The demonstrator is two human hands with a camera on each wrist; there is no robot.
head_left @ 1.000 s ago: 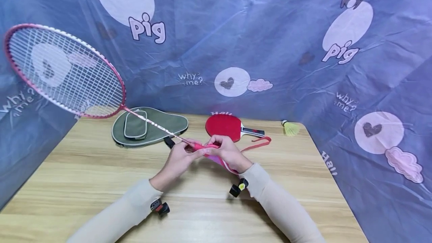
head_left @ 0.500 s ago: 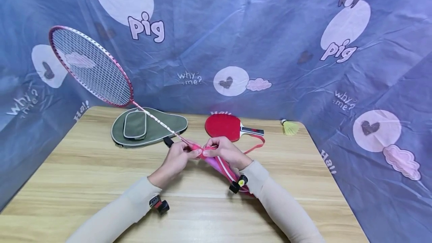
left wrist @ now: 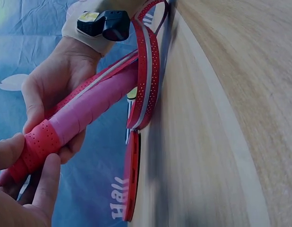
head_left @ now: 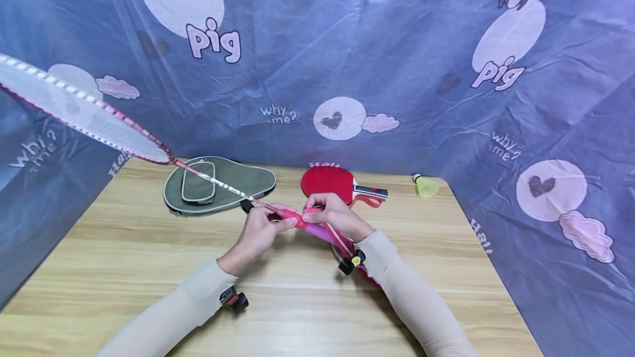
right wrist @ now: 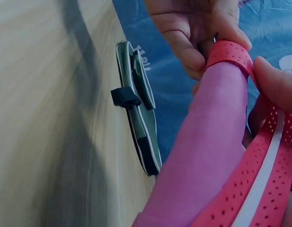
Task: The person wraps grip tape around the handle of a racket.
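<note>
A pink and white badminton racket (head_left: 225, 185) slants up to the left, its head tilted nearly edge-on and partly cut off by the head view's left side. My left hand (head_left: 258, 231) holds it at the top of the handle, thumb and fingers around the wrapped end. The handle (right wrist: 202, 123) is smooth pink below a few turns of red perforated overgrip tape (left wrist: 39, 142). My right hand (head_left: 338, 215) pinches the tape beside those turns. From there a loose strip of tape (right wrist: 259, 175) with a white centre line hangs down under the right wrist.
On the wooden table (head_left: 278, 302), a green racket case (head_left: 238, 178) lies at the back left. A red table tennis bat (head_left: 327, 183) is at the back middle, a yellow shuttlecock (head_left: 426, 185) at the back right. Blue printed cloth (head_left: 421, 32) walls the table.
The racket's head swung right and up, then back left, rolling to nearly edge-on. My right hand keeps hold of the tape near the left hand, rising slightly, and the loose strip has shifted.
</note>
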